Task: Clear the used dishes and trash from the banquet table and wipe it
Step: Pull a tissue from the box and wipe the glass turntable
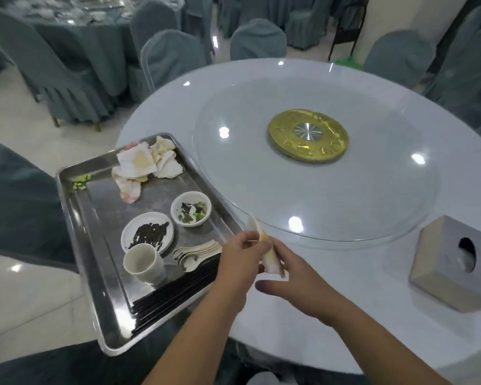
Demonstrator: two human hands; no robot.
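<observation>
A steel tray (75, 207) sits on the near left of the white round table (331, 329). It holds stained crumpled napkins (145, 165), a small bowl with green scraps (190, 209), a saucer with dark residue (147, 233), a white cup (142, 263), stacked spoons (196, 252) and black chopsticks (172, 297). Just right of the tray, my left hand (240, 255) and my right hand (285, 269) both pinch a stained white tissue (264, 245) above the table.
A glass turntable (345, 207) with a gold hub (308, 135) fills the table's middle. A grey tissue box (456, 263) stands at the right. Grey-covered chairs (172, 59) ring the table; another laid table (75, 20) is far left.
</observation>
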